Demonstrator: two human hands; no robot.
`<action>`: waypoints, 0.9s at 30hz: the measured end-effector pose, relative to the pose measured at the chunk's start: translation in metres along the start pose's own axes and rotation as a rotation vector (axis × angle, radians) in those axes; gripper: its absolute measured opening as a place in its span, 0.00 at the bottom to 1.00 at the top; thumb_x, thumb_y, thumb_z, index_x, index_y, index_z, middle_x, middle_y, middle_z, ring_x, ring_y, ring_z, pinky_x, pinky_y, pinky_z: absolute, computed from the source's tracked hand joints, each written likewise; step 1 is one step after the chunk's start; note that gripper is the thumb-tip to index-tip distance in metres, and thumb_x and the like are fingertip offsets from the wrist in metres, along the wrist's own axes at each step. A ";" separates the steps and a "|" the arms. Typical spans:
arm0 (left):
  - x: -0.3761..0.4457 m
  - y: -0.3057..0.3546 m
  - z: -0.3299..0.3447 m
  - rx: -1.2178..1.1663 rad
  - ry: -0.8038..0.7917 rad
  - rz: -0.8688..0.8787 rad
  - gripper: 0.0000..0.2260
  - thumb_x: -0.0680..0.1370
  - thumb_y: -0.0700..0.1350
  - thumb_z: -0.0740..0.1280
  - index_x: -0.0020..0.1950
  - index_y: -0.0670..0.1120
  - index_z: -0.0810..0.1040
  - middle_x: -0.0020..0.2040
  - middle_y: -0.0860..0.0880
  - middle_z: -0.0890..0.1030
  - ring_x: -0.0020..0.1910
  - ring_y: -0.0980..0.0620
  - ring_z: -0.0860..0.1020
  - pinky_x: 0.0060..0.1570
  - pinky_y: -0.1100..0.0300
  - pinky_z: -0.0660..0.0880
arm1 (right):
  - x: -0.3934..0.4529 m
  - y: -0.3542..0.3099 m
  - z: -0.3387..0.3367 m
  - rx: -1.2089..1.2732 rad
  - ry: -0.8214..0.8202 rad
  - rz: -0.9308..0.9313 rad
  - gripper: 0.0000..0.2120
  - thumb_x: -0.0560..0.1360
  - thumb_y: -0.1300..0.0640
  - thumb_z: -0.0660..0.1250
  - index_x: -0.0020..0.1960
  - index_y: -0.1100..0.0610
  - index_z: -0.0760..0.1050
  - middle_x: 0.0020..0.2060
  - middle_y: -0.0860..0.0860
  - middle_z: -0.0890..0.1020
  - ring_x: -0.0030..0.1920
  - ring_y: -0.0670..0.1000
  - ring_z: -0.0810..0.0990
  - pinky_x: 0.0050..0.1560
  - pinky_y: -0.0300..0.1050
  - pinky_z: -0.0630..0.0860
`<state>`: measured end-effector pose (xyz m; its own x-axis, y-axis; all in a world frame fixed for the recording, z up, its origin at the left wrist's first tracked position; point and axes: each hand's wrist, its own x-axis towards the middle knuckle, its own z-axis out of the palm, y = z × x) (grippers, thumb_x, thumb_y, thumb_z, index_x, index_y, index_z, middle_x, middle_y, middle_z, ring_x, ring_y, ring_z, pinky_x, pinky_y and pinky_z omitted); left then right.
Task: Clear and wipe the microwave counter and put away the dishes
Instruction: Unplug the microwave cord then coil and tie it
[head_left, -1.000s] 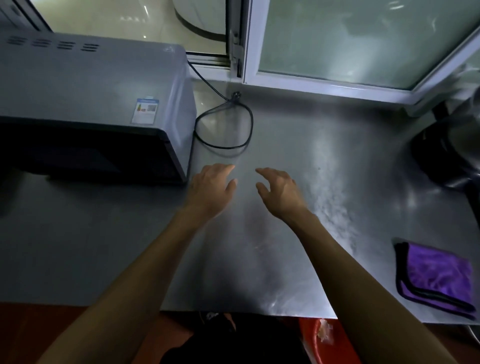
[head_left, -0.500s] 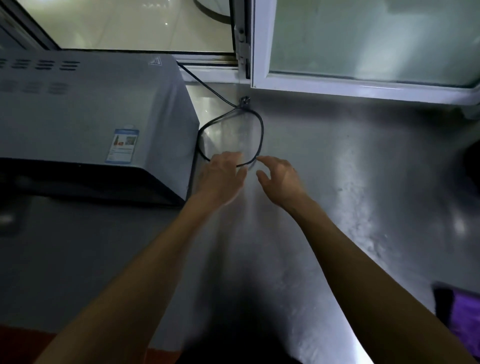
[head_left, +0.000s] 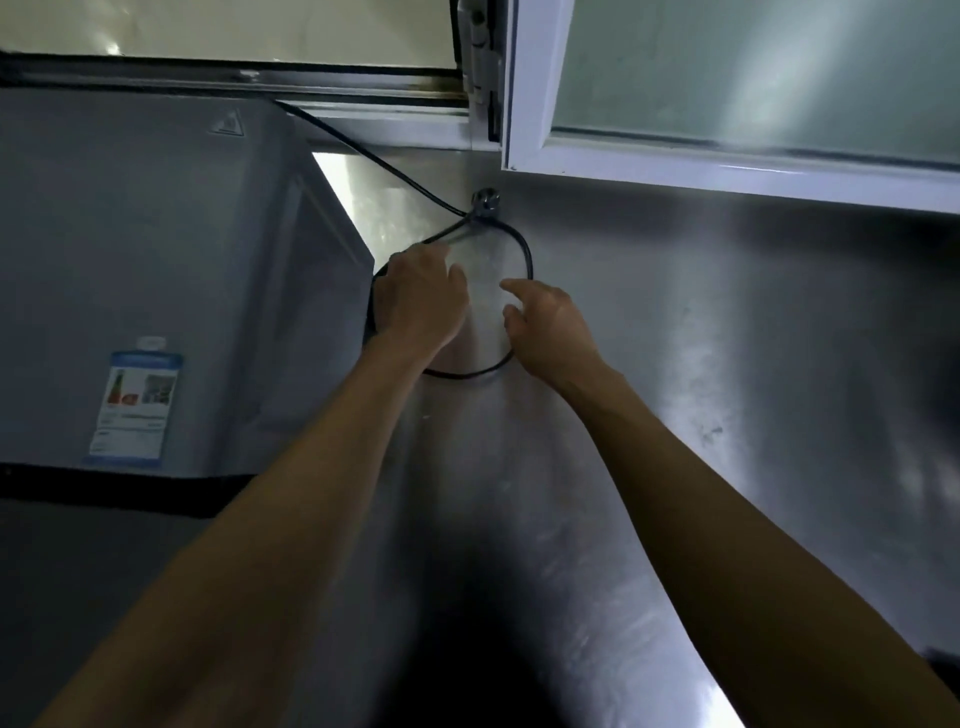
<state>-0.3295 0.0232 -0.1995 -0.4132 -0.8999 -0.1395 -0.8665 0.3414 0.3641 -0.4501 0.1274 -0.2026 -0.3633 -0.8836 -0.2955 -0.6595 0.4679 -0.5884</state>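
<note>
A kitchen work area, plain and utilitarian, more canteen than home.

A brushed stainless-steel tabletop (head_left: 675, 415) fills the view, scuffed and catching glare. At 9 o'clock a grey microwave (head_left: 156, 270) stands on it, with a hot-surface warning triangle near its back corner and an energy label (head_left: 134, 405) on top. Its black power cord (head_left: 522, 254) loops over the steel toward 12 o'clock. Along the back edge, from 12 to 2 o'clock, runs a white-framed window (head_left: 675, 171) with frosted glass, one sash ajar, much like a serving hatch.
</note>
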 end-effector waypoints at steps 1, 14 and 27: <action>0.008 -0.001 0.004 0.010 -0.007 -0.008 0.19 0.82 0.51 0.57 0.69 0.47 0.75 0.65 0.44 0.78 0.62 0.41 0.76 0.57 0.46 0.73 | 0.008 0.000 0.003 -0.001 -0.001 0.001 0.20 0.82 0.58 0.60 0.73 0.56 0.71 0.69 0.55 0.76 0.67 0.57 0.75 0.69 0.54 0.70; 0.060 -0.001 0.030 0.097 0.009 -0.054 0.16 0.82 0.47 0.57 0.68 0.46 0.73 0.68 0.46 0.73 0.67 0.44 0.69 0.61 0.45 0.66 | 0.061 0.003 0.021 -0.004 0.060 -0.009 0.19 0.81 0.59 0.58 0.70 0.54 0.74 0.64 0.54 0.80 0.63 0.57 0.77 0.65 0.59 0.73; 0.050 -0.009 0.039 0.073 0.015 -0.032 0.10 0.83 0.45 0.60 0.58 0.45 0.78 0.59 0.44 0.76 0.59 0.43 0.73 0.57 0.46 0.70 | 0.046 0.008 0.010 0.081 0.098 -0.014 0.17 0.80 0.58 0.61 0.68 0.54 0.75 0.62 0.54 0.80 0.63 0.56 0.75 0.66 0.58 0.71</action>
<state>-0.3527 -0.0144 -0.2454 -0.3817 -0.9142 -0.1363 -0.8975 0.3313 0.2913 -0.4658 0.0901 -0.2286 -0.4200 -0.8819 -0.2142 -0.6106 0.4493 -0.6522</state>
